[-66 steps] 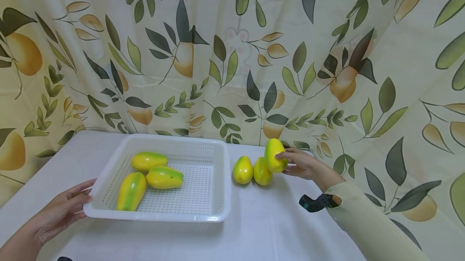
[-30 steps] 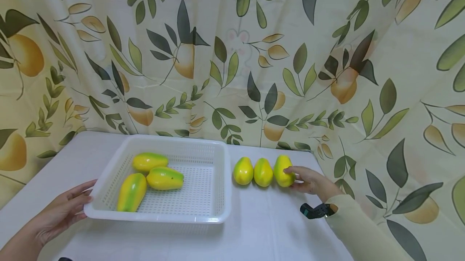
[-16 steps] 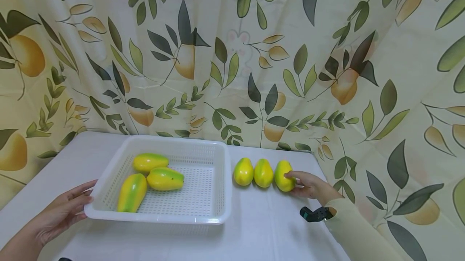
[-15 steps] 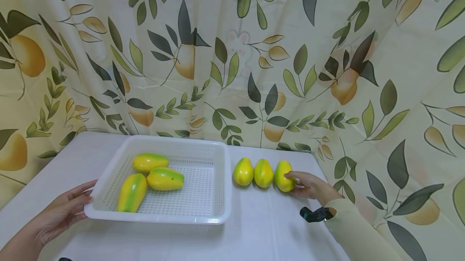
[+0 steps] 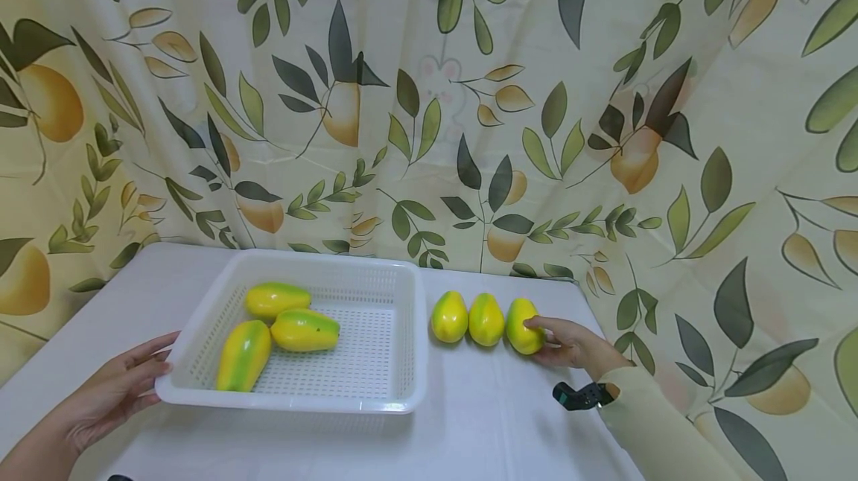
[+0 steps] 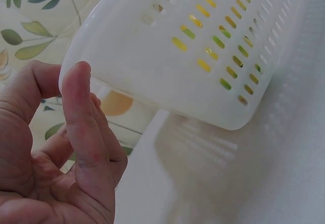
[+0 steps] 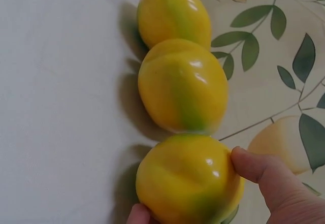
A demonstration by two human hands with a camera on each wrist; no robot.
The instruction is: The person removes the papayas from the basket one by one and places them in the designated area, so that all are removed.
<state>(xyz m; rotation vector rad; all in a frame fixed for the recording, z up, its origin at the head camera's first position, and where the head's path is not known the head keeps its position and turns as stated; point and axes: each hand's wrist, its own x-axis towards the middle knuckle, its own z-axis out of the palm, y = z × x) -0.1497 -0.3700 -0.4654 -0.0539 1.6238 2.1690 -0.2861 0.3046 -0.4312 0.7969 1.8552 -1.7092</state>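
Basket (image 5: pixel 362 405) smooth plastic; fruits (image 5: pixel 485 319) glossy, smooth.

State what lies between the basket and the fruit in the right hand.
Two more, side by side on the table: the first fruit nearer the basket, the second fruit nearer the held fruit. The head view shows this.

The lifted fruit (image 5: pixel 520 329) now sits on the table (image 5: pixel 482 406) (rightmost).

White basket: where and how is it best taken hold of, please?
I would grip the white basket by its rim at both short ends, coming from outside. In the left wrist view, the rim stands above the table, leaving room underneath; the left hand holds it there. Take care on the right: a yellow fruit sits close.
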